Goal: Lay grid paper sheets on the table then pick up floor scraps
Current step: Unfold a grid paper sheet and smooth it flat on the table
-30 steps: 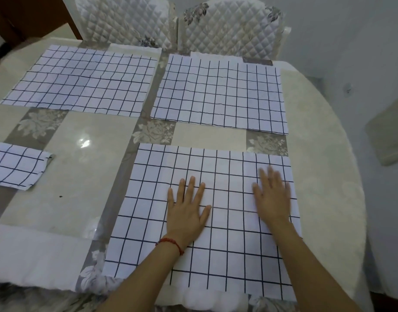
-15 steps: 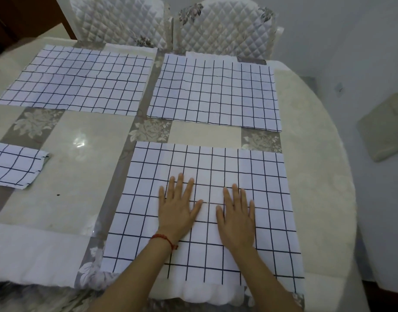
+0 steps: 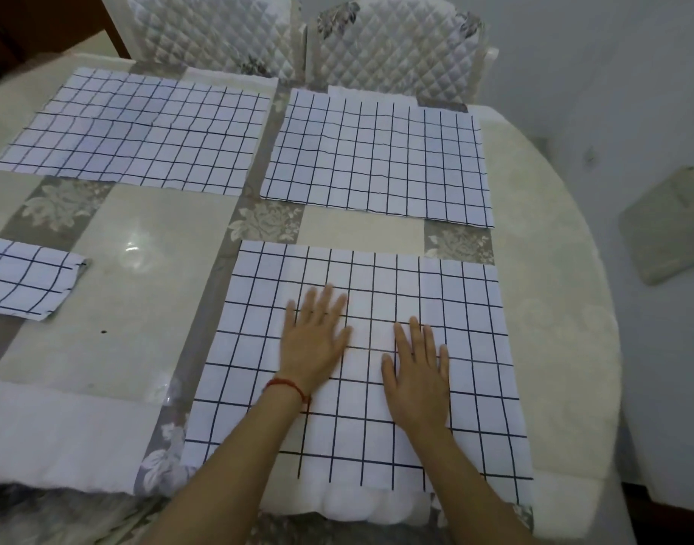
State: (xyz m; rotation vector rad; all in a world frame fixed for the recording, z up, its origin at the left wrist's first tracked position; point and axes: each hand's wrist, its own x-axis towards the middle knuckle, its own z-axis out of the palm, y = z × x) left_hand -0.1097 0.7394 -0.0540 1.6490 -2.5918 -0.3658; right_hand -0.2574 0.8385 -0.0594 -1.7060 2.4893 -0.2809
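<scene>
From the head camera, both hands lie flat with fingers spread on the near grid sheet [image 3: 376,359], left hand [image 3: 315,340] slightly ahead of right hand [image 3: 418,371]. The sheet runs crosswise under both palms, its far edge beyond the fingertips. Two more sheets lie farther off on the table [image 3: 553,308]; a folded piece [image 3: 27,277] sits well left. No floor scraps are in view.

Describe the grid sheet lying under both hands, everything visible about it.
The nearest grid sheet is white paper ruled with dark lines into squares, roughly rectangular, lying flat with faint wrinkles. It sits at the near right of the table, its near edge reaching the table's white trim. The left hand and right hand press on it palm down, fingers spread. It touches no other sheet.
</scene>
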